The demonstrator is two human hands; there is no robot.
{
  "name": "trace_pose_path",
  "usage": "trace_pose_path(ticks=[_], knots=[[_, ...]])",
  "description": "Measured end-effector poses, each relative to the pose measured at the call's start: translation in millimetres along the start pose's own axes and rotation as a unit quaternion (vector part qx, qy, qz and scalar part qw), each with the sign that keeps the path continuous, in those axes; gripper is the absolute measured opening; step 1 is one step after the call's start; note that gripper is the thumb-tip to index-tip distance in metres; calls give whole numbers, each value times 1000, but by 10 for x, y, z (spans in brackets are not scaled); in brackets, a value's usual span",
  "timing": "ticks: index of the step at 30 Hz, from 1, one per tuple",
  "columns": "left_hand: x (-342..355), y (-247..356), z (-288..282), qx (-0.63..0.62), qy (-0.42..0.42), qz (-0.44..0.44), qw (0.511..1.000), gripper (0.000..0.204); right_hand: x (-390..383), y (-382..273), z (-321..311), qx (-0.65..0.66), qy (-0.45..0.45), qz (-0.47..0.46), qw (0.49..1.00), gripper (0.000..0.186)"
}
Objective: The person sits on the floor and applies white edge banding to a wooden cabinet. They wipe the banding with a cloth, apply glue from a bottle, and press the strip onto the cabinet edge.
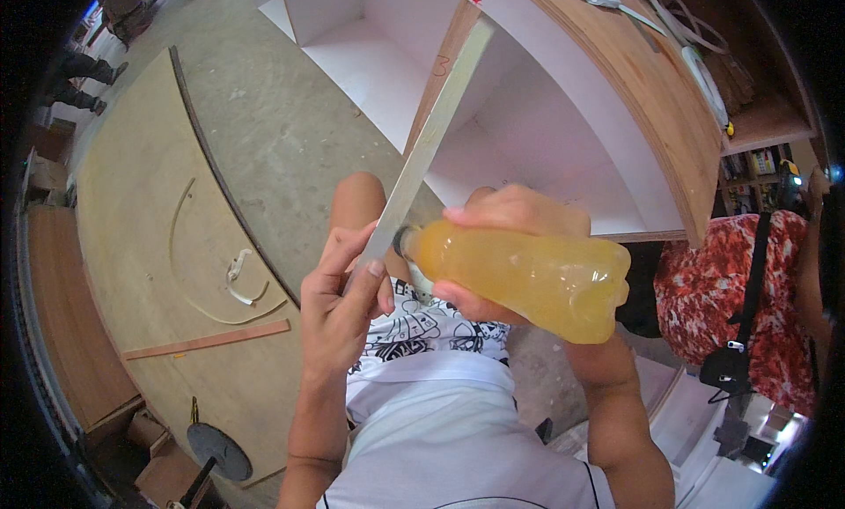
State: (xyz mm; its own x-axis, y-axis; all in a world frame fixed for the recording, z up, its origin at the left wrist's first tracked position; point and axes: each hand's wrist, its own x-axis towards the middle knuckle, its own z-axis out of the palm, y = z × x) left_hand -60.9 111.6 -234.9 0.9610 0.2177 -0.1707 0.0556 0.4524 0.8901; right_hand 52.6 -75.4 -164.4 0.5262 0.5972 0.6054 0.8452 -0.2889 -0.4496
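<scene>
My left hand [337, 298] pinches the lower end of a long, thin, pale strip [431, 126] between thumb and fingers. The strip slants up and away, its far end over the front edge of a white-lined cabinet [348, 64]. My right hand [519, 211] is wrapped around a clear plastic bottle [537, 276] of cloudy yellow liquid. Tipped on its side, the bottle has its dark-ringed neck toward the strip, close beside my left fingers. Whether the neck touches the strip, I cannot tell. My bent knee shows behind both hands.
On the left lies a large plywood sheet [132, 245] bearing a reddish wood strip [211, 340] and curled pale offcuts [236, 271]. A dark round disc [220, 452] is near its lower edge. Someone in red patterned clothing [739, 306] is close on the right. Another person's legs [84, 82] show far left.
</scene>
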Motion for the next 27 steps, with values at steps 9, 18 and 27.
trace_pose_path(ticks=[9, 18, 27], knots=[[35, -74, 67, -107, -5, -49, 993, 38, -448, -163, -472, 78, 85, 151, 982, 73], [491, 82, 1136, -50, -188, -75, 978, 40, -520, -167, -1241, 20, 348, 172, 921, 61], [553, 58, 1485, -78, -220, -87, 968, 45, -9, 175, -1734, -102, 213, 154, 959, 20]])
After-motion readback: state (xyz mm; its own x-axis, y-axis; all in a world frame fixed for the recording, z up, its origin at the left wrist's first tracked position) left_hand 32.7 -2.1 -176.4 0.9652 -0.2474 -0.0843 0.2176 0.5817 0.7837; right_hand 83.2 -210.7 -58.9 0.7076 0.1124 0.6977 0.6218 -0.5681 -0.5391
